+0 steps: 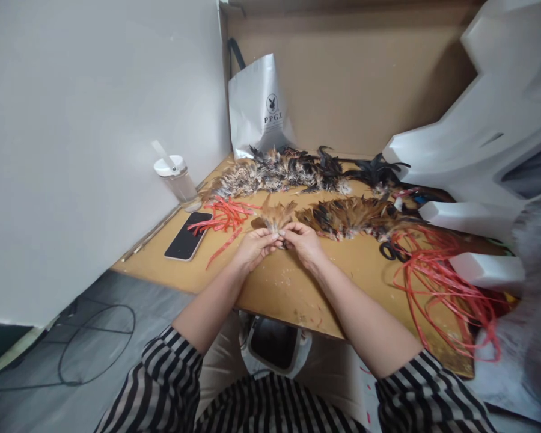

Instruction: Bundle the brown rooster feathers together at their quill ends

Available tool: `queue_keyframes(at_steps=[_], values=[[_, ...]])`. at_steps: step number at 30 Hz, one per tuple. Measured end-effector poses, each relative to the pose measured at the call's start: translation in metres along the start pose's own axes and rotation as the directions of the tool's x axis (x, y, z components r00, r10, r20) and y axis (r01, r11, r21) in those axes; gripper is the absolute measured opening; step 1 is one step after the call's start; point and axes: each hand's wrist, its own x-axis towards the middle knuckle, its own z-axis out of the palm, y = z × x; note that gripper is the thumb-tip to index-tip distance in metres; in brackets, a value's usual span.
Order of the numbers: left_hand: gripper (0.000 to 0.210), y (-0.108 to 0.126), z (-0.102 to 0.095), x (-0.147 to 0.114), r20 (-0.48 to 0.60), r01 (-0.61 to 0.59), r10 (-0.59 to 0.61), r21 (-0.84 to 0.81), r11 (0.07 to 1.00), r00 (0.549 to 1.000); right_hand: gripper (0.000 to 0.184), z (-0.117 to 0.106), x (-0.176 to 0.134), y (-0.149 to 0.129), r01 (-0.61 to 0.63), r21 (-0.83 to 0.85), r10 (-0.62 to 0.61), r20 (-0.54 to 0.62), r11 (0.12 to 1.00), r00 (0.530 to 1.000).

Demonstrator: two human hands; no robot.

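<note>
My left hand (254, 245) and my right hand (301, 238) meet over the middle of a wooden table (270, 282). Together they pinch the quill ends of a small fan of brown feathers (276, 215), which spreads away from me. A longer row of brown feathers (347, 216) lies just right of my right hand. A heap of speckled and dark feathers (284, 169) runs along the back. Short red plastic strips (223, 218) lie just left of my left hand.
A black phone (188, 236) lies face up at the table's left, behind it a clear bottle with a white lid (177, 180). A white paper bag (258, 107) leans on the cardboard back wall. Long red strands (437, 282), black scissors (392, 250) and white foam pieces (478, 150) crowd the right side.
</note>
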Motion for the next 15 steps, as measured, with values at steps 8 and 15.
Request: queue_keyframes(at_steps=[8,15], values=[[0.021,-0.0018,-0.0007,-0.0014,-0.002,-0.020,0.020,0.124,0.992,1.000,0.025,-0.0038,-0.0013,-0.0046,-0.013,-0.064,0.015,0.037,0.998,0.999],[0.023,-0.0038,0.0016,-0.0006,-0.023,-0.131,0.140,0.227,0.965,0.990,0.027,-0.0030,-0.0003,-0.0034,0.043,-0.133,-0.042,0.004,0.990,0.999]])
